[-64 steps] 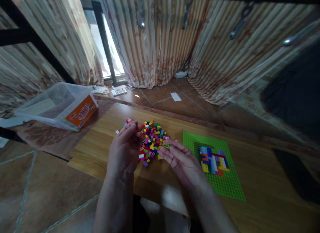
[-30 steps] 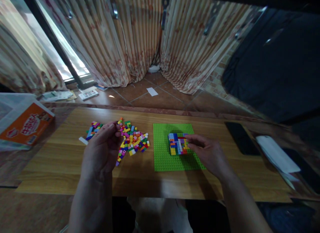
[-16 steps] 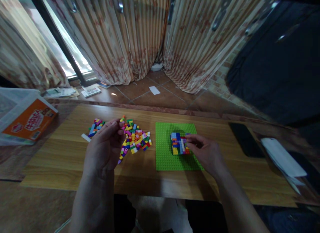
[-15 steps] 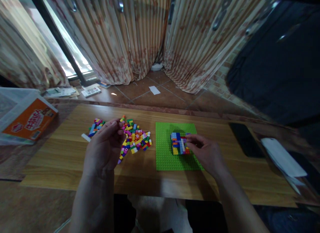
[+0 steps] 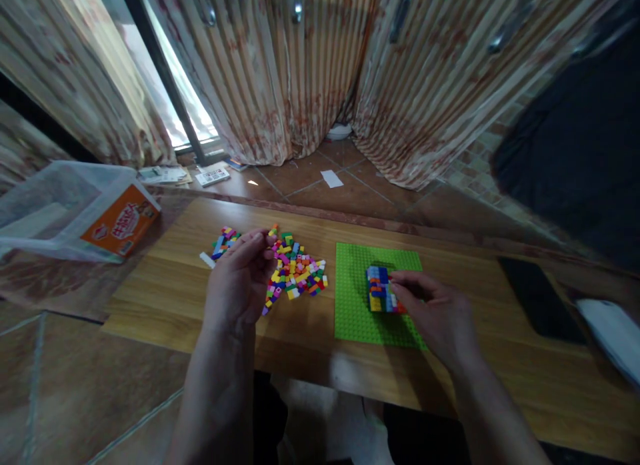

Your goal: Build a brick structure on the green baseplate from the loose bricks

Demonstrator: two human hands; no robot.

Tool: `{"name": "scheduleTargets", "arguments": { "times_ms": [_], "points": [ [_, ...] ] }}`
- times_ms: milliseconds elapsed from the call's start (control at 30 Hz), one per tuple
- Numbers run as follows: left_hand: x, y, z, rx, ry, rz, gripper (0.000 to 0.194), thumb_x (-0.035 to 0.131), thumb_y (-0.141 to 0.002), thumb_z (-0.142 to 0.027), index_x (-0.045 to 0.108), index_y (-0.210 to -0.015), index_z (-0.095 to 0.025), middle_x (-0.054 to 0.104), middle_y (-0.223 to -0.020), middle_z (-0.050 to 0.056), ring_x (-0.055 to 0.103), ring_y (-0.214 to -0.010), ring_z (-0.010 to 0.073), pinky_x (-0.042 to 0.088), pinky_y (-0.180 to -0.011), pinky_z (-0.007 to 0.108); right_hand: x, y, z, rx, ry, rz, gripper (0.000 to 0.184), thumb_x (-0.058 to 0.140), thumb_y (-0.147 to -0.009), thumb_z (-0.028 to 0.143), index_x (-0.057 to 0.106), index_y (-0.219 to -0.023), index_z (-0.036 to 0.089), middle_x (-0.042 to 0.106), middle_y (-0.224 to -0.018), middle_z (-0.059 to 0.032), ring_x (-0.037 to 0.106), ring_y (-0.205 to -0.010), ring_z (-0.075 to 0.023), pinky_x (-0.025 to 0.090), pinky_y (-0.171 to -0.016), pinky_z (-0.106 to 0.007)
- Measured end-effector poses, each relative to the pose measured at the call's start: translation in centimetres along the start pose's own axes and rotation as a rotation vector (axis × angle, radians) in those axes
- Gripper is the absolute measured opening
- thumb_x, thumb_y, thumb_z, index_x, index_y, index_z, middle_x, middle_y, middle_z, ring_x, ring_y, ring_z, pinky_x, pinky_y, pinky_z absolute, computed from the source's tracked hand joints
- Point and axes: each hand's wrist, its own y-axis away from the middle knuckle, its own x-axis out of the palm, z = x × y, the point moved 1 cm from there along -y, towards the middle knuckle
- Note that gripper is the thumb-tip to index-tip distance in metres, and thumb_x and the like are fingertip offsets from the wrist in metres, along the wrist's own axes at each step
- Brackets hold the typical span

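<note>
On the green studded baseplate (image 5: 350, 318) stands a low block of multicoloured toy bricks (image 5: 379, 288), blue at the back and yellow at the front left. My right hand (image 5: 435, 312) reaches in from the right, thumb and forefinger pinched on a small toy brick at the block's top; the fingertips cover most of it and part of the block. My left hand (image 5: 240, 278) is raised palm inward, fingers curled and tips together, in front of a loose pile of small toy bricks (image 5: 297, 268). What its fingertips hold, if anything, is too small to make out.
More bricks (image 5: 225, 238) lie left of my left hand, beside a white piece (image 5: 207, 260). A clear plastic bin (image 5: 65, 218) with an orange label stands at the left. A dark flat object (image 5: 543, 298) and a white one (image 5: 610, 335) lie right on the wooden table (image 5: 160, 305).
My view has swung left, so everything sits further right and more of the bin shows. My right hand stays at the brick block; my left hand keeps its curled pose.
</note>
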Motion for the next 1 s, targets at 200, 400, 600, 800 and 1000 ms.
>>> {"name": "scheduleTargets", "arguments": {
  "times_ms": [200, 400, 600, 800, 1000],
  "points": [
    [-0.3, 0.2, -0.1, 0.008, -0.020, 0.021, 0.004, 0.067, -0.074, -0.008, 0.066, -0.077, -0.011, 0.063, -0.067, 0.000, 0.054, -0.049, 0.0040, 0.047, -0.049, 0.012, 5.1, 1.8, 2.9, -0.169, 0.006, 0.224, 0.015, 0.060, -0.084, 0.026, 0.074, -0.088, 0.024, 0.075, -0.088, -0.0032, 0.070, -0.081, -0.0193, 0.054, -0.073, -0.034],
    [-0.9, 0.0, -0.5, 0.026, 0.005, 0.020, 0.007, 0.069, -0.072, -0.009, 0.066, -0.079, -0.011, 0.064, -0.067, 0.000, 0.055, -0.050, 0.0041, 0.047, -0.049, 0.012, 9.1, 2.8, 3.6, -0.267, 0.085, 0.328, 0.021, 0.053, -0.086, 0.014, 0.073, -0.086, 0.022, 0.074, -0.088, -0.0041, 0.069, -0.080, -0.0174, 0.052, -0.073, -0.030],
    [-1.9, -0.2, -2.1, 0.053, 0.050, -0.056, 0.006, 0.066, -0.075, -0.007, 0.064, -0.080, -0.011, 0.063, -0.066, -0.001, 0.054, -0.049, 0.0029, 0.045, -0.047, 0.011, 10.2, 2.8, 3.4, -0.314, 0.158, 0.344, 0.020, 0.053, -0.087, 0.014, 0.072, -0.090, 0.020, 0.073, -0.091, -0.0048, 0.069, -0.083, -0.0180, 0.052, -0.076, -0.031],
    [-3.1, -0.1, -3.7, 0.099, 0.089, -0.104, 0.007, 0.059, -0.083, -0.008, 0.063, -0.078, -0.012, 0.062, -0.066, -0.001, 0.053, -0.048, 0.0030, 0.045, -0.048, 0.013, 10.8, 3.4, 4.0, -0.403, 0.157, 0.296, 0.019, 0.053, -0.090, 0.017, 0.072, -0.091, 0.021, 0.072, -0.093, -0.0046, 0.067, -0.086, -0.0178, 0.052, -0.078, -0.031],
    [-3.5, 0.0, -4.2, 0.100, 0.105, -0.113, 0.005, 0.060, -0.082, -0.009, 0.063, -0.080, -0.013, 0.062, -0.066, -0.002, 0.053, -0.048, 0.0022, 0.044, -0.050, 0.012, 13.5, 5.0, 5.3, -0.626, 0.118, 0.368, 0.019, 0.055, -0.094, 0.021, 0.073, -0.099, 0.021, 0.066, -0.098, -0.0069, 0.060, -0.093, -0.0193, 0.051, -0.083, -0.034]
  ]
}}
